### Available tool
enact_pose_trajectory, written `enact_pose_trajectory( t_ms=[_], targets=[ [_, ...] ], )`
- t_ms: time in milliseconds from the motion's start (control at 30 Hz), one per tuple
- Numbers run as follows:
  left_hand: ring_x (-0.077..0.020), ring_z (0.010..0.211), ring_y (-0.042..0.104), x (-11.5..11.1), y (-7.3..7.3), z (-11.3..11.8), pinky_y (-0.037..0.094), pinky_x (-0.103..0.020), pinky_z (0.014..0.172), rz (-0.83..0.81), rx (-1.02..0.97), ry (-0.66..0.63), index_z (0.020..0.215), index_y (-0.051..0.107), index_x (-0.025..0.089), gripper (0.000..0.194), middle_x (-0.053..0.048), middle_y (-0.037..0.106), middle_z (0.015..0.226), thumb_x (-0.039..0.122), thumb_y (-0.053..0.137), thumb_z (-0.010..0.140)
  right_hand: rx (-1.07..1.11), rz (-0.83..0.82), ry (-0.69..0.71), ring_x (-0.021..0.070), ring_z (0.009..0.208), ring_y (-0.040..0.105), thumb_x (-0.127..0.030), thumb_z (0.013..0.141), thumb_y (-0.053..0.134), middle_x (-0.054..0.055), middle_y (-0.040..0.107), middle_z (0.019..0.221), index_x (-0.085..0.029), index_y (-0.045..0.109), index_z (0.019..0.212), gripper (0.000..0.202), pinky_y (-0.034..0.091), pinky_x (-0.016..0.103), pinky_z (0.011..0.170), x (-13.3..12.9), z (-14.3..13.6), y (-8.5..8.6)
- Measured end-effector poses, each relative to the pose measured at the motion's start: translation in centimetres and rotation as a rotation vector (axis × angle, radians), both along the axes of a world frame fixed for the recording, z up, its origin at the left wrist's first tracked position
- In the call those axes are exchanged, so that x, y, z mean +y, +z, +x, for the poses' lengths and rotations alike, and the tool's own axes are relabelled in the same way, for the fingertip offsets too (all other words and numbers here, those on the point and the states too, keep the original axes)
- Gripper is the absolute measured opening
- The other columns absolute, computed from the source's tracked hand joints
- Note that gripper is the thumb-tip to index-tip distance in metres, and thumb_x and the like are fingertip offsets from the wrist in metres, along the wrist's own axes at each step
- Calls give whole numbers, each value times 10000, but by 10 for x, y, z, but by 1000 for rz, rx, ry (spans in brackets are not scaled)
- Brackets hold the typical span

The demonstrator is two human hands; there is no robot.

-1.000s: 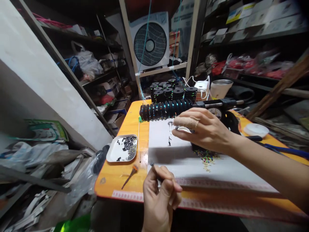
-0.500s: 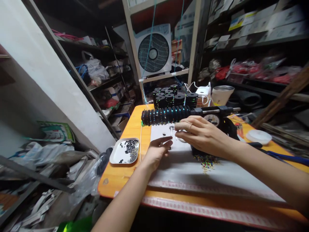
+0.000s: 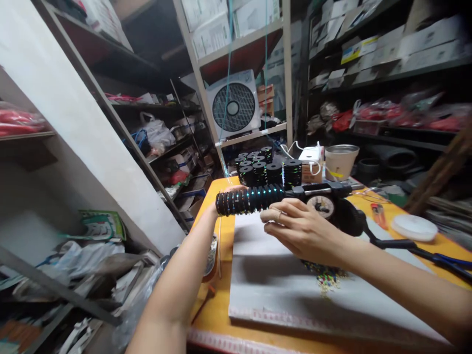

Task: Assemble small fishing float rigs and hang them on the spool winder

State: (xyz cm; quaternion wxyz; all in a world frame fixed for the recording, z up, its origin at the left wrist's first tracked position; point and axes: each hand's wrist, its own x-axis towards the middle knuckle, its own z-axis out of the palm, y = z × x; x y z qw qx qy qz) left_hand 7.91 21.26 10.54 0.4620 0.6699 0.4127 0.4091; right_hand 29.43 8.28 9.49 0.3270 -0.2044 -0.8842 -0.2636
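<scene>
A black ribbed cylinder (image 3: 250, 199) with small coloured shiny bits along its rings sits on a dark stand with a metal rod and a round dial (image 3: 320, 206). My left hand (image 3: 236, 188) reaches behind the cylinder's left end; its fingers are mostly hidden, so its grip does not show. My right hand (image 3: 295, 223) is just below and in front of the cylinder's right half, fingers curled together, a wrap or ring on one finger. Whatever lies between those fingertips is too small to see. Under it, a pile of tiny multicoloured beads (image 3: 328, 280) lies on the white board (image 3: 261, 290).
Several stacks of black discs (image 3: 258, 164) stand behind the cylinder. A tray (image 3: 212, 263) of small pieces is partly covered by my left forearm. Right of the stand are a white round lid (image 3: 415, 227) and blue-black handles (image 3: 442, 260). A beige pot (image 3: 341, 162) stands at the back.
My left hand has moved from beside my right fingertips, up and left, to behind the cylinder's left end. My right hand stays near the cylinder. The camera view has tilted upward.
</scene>
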Motion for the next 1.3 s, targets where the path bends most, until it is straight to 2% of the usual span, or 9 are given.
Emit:
enact_pose_trajectory(
  t_ms=[133, 267, 400, 500, 667, 833, 933, 1100, 1300],
  targets=[
    [-178, 818, 657, 20, 48, 4, 561, -361, 747, 121, 526, -286, 934, 653, 118, 192, -30, 675, 911, 304, 625, 896, 17, -24, 7, 204, 1016, 524, -29, 864, 485, 52, 664, 1063, -164, 631, 936, 211, 362, 383, 944, 3, 0, -5],
    [-179, 836, 660, 8, 103, 20, 530, -378, 810, 339, 922, -395, 888, 683, 128, 136, -29, 703, 872, 256, 679, 845, 34, -36, 14, 204, 1031, 515, -36, 860, 493, 51, 657, 1057, -165, 624, 951, 205, 341, 383, 960, 5, 0, -10],
    [-221, 809, 654, -34, 140, 36, 461, -357, 772, 596, 1203, -252, 767, 725, 175, 51, -49, 724, 805, 195, 683, 745, 45, -47, 11, 212, 1039, 507, -39, 873, 487, 52, 651, 1074, -155, 620, 958, 195, 335, 388, 967, 6, 1, -14],
    [-287, 848, 658, -70, 142, 44, 418, -387, 746, 756, 1323, -70, 673, 696, 166, 88, -101, 717, 794, 165, 626, 726, 61, -36, 8, 214, 1035, 507, -38, 884, 476, 50, 654, 1060, -152, 622, 964, 201, 338, 386, 967, 7, 1, -16],
    [-311, 797, 676, -115, 122, 50, 388, -379, 662, 867, 1321, 111, 708, 673, 138, 194, -151, 710, 774, 87, 500, 780, 66, -10, -4, 210, 1018, 512, -37, 886, 468, 49, 656, 1048, -165, 629, 974, 224, 354, 378, 966, 6, 0, -16],
    [-205, 677, 646, -151, 97, 35, 396, -282, 568, 786, 1133, 167, 938, 633, 184, 117, -52, 708, 753, 204, 551, 858, 71, 19, -19, 221, 1015, 513, -37, 878, 472, 67, 654, 1052, -150, 639, 974, 223, 360, 394, 960, 4, -1, -17],
    [-117, 619, 605, -173, 65, 19, 422, -214, 569, 673, 954, 149, 834, 587, 196, 143, 13, 689, 703, 253, 503, 935, 72, 36, -25, 230, 1035, 511, -43, 882, 475, 75, 656, 1068, -138, 645, 992, 223, 358, 408, 962, 4, -2, -19],
    [-136, 672, 611, -206, -8, 9, 436, -238, 642, 266, 298, 244, 731, 548, 195, 183, 1, 657, 692, 270, 566, 897, 63, 43, -28, 218, 1032, 516, -67, 896, 478, 66, 659, 1080, -153, 650, 983, 210, 360, 407, 969, 4, -3, -21],
    [-136, 591, 583, -225, -71, 21, 396, -233, 592, -2, -253, 452, 1004, 536, 203, 307, 14, 641, 604, 441, 648, 847, 48, 41, -33, 234, 1057, 527, -59, 882, 506, 68, 671, 1086, -147, 646, 994, 200, 365, 414, 955, 2, -4, -20]
  ],
)
